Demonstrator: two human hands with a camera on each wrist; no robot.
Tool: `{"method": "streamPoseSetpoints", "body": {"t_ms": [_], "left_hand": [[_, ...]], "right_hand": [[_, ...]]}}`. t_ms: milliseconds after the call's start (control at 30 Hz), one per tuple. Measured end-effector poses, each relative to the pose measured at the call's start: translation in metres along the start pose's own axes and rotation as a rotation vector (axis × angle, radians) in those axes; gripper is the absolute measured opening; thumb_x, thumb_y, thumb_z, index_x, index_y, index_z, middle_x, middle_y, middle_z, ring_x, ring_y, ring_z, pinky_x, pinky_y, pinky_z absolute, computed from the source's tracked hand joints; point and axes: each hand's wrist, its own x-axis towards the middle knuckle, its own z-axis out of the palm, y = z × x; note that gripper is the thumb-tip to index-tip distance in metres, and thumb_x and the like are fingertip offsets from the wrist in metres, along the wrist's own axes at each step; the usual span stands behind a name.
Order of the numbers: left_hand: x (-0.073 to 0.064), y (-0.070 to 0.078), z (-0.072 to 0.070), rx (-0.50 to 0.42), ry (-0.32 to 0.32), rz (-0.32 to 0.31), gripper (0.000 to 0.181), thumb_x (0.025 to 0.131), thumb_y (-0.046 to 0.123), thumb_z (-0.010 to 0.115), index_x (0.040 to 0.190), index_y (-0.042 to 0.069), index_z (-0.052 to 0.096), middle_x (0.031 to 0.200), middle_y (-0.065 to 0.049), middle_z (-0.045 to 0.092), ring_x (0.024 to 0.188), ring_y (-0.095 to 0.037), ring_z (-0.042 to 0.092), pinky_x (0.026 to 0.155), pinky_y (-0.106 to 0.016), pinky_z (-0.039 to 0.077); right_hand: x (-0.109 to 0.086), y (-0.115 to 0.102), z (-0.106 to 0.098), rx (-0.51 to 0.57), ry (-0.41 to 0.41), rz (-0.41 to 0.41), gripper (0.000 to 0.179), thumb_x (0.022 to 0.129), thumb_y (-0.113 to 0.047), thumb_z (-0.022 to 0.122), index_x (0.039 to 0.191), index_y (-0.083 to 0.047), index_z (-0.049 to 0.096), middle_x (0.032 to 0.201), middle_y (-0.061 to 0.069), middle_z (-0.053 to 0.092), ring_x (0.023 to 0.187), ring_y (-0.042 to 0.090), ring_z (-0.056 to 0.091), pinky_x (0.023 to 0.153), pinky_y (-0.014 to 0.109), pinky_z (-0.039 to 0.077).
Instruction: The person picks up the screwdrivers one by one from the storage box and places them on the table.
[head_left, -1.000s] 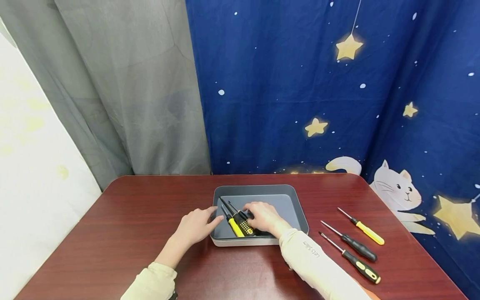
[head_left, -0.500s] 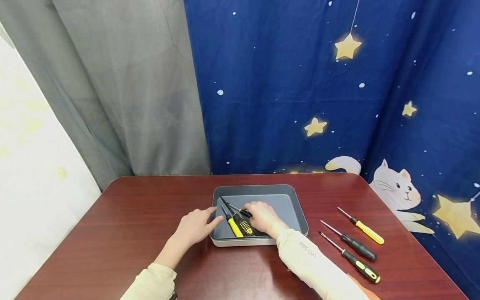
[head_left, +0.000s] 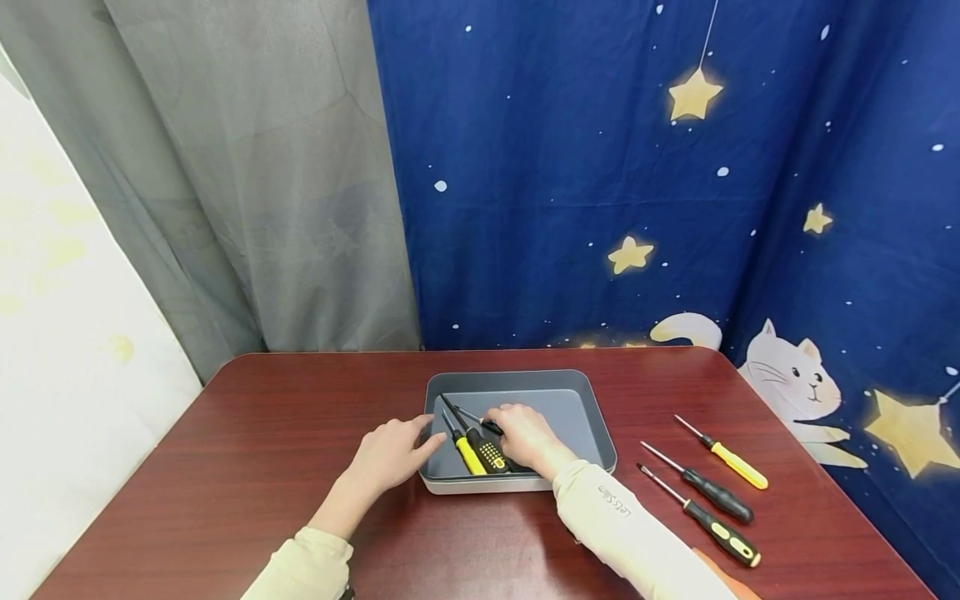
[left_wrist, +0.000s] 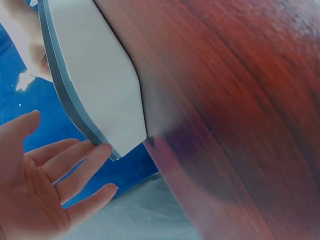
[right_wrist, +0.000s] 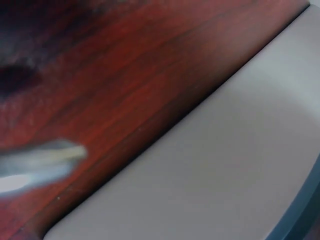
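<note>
A shallow grey box (head_left: 573,404) with a pale outer wall sits on the table. My right hand (head_left: 525,435) reaches inside it, fingers curled over a black-handled screwdriver (head_left: 492,427); most of that handle is hidden under the hand. Just left of it lie a black screwdriver with yellow dots (head_left: 490,456) and a yellow-handled screwdriver (head_left: 470,456), side by side. My left hand (head_left: 392,454) is at the box's left side with fingers extended and spread. In the left wrist view, its fingertips (left_wrist: 104,149) meet the box's rim near a corner.
On the table (head_left: 247,467) to the right of the box lie a yellow screwdriver (head_left: 740,466), a black one (head_left: 718,496) and a black-and-yellow one (head_left: 723,534). A blurred metal tip (right_wrist: 42,165) shows in the right wrist view. Curtains (head_left: 525,208) hang behind the table.
The black-handled screwdriver under my right hand has turned, its shaft now slanting away from the dotted screwdriver beside it. My left hand has stayed in place.
</note>
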Motion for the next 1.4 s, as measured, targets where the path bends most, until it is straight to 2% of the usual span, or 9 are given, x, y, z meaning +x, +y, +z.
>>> {"method": "streamPoseSetpoints", "body": {"t_ms": [300, 800, 900, 1133, 1400], "left_hand": [[0.001, 0.0, 0.001, 0.005, -0.003, 0.002, 0.046, 0.084, 0.041, 0.054, 0.114, 0.007, 0.059, 0.09, -0.008, 0.063, 0.079, -0.025, 0.06, 0.062, -0.042, 0.046], [0.001, 0.0, 0.003, 0.002, 0.005, 0.0, 0.045, 0.084, 0.041, 0.054, 0.113, 0.007, 0.06, 0.094, -0.01, 0.063, 0.082, -0.027, 0.059, 0.063, -0.043, 0.046], [0.001, -0.001, 0.002, 0.007, 0.012, 0.002, 0.045, 0.084, 0.041, 0.055, 0.113, 0.007, 0.06, 0.093, -0.011, 0.063, 0.081, -0.027, 0.059, 0.062, -0.043, 0.046], [0.001, -0.001, 0.002, 0.009, 0.01, 0.012, 0.046, 0.084, 0.042, 0.054, 0.113, 0.007, 0.06, 0.094, -0.011, 0.063, 0.081, -0.027, 0.059, 0.062, -0.042, 0.046], [0.002, -0.002, 0.004, 0.013, 0.015, 0.015, 0.046, 0.084, 0.041, 0.055, 0.113, 0.007, 0.06, 0.093, -0.01, 0.063, 0.079, -0.026, 0.06, 0.061, -0.042, 0.046]], "right_hand": [[-0.004, 0.005, -0.003, 0.021, 0.05, -0.017, 0.034, 0.066, 0.005, 0.06, 0.095, -0.011, 0.065, 0.083, 0.002, 0.061, 0.076, 0.022, 0.057, 0.065, 0.037, 0.045], [-0.012, 0.008, -0.028, 0.087, 0.136, -0.032, 0.041, 0.065, 0.006, 0.058, 0.101, -0.012, 0.064, 0.093, 0.001, 0.062, 0.081, 0.019, 0.059, 0.066, 0.035, 0.046], [-0.016, 0.01, -0.034, 0.085, 0.149, -0.041, 0.041, 0.065, 0.006, 0.058, 0.102, -0.012, 0.063, 0.095, 0.001, 0.062, 0.082, 0.019, 0.059, 0.067, 0.035, 0.046], [-0.023, 0.014, -0.044, 0.051, 0.179, -0.062, 0.043, 0.063, 0.006, 0.057, 0.101, -0.013, 0.063, 0.092, 0.0, 0.062, 0.075, 0.017, 0.058, 0.06, 0.033, 0.045], [-0.028, 0.015, -0.053, 0.023, 0.178, -0.074, 0.042, 0.065, 0.004, 0.057, 0.103, -0.013, 0.064, 0.092, 0.0, 0.062, 0.072, 0.013, 0.056, 0.058, 0.03, 0.044]]}}
